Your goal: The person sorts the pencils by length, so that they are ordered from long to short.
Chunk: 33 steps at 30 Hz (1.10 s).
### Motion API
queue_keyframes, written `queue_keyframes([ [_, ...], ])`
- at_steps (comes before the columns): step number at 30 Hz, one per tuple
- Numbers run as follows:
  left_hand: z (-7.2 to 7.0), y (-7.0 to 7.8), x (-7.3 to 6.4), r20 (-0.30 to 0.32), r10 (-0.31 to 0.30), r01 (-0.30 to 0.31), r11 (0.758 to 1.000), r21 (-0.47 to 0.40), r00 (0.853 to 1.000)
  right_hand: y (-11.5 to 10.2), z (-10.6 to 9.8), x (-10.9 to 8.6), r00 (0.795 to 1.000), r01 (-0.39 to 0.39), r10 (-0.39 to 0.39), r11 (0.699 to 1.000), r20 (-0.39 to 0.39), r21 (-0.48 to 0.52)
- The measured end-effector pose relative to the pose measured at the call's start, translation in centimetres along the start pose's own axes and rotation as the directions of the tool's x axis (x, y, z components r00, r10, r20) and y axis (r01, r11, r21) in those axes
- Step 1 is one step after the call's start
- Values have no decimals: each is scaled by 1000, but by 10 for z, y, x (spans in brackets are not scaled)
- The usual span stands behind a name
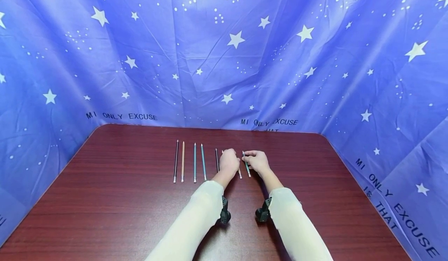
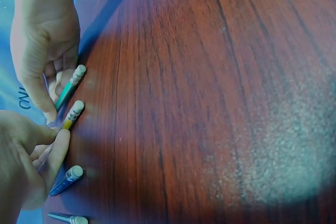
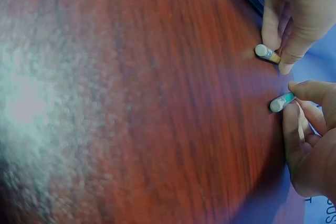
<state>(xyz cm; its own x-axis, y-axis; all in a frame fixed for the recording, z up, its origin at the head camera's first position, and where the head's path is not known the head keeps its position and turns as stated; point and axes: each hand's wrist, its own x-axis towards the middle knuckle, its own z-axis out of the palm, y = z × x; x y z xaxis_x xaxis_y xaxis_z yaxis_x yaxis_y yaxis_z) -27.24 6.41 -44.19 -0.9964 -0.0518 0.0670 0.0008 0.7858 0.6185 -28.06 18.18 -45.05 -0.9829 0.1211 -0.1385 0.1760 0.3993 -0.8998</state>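
Note:
My left hand (image 1: 230, 163) pinches a yellow pencil (image 2: 67, 123) between thumb and fingers; its white eraser end points toward me. Just to the right, my right hand (image 1: 258, 162) grips a green pencil (image 3: 286, 99) near its pointed end, with thumb and fingertips on its sides. The two pencils lie close together, eraser ends low at the tabletop. Immediately left of my left hand is a dark pencil (image 1: 217, 159), partly hidden by that hand. In the left wrist view, a blue-looking pencil (image 2: 66, 179) lies beside the left fingers.
Farther left on the brown table (image 1: 122, 198) lie a black pencil (image 1: 176, 162), a yellow one (image 1: 182, 162) and two teal ones (image 1: 195, 163), roughly parallel, erasers toward me. A blue star-patterned curtain (image 1: 210, 58) hangs along the back and sides.

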Motion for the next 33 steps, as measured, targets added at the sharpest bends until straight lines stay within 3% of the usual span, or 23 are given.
queue_keyframes([
  [11, 0, 1, -1, -11, 11, -11, 1000, -1, 1000, 3, -2, 2, 999, 5, -9, 995, -35, -97],
  [20, 0, 0, 1, -9, 12, -12, 1000, 0, 1000, 5, -1, 4, 998, 16, -22, 994, -56, -106],
  [33, -3, 1, 0, 12, -7, 8, 1000, -20, 1000, 6, 6, 2, 988, 18, -42, 986, -149, -164],
])
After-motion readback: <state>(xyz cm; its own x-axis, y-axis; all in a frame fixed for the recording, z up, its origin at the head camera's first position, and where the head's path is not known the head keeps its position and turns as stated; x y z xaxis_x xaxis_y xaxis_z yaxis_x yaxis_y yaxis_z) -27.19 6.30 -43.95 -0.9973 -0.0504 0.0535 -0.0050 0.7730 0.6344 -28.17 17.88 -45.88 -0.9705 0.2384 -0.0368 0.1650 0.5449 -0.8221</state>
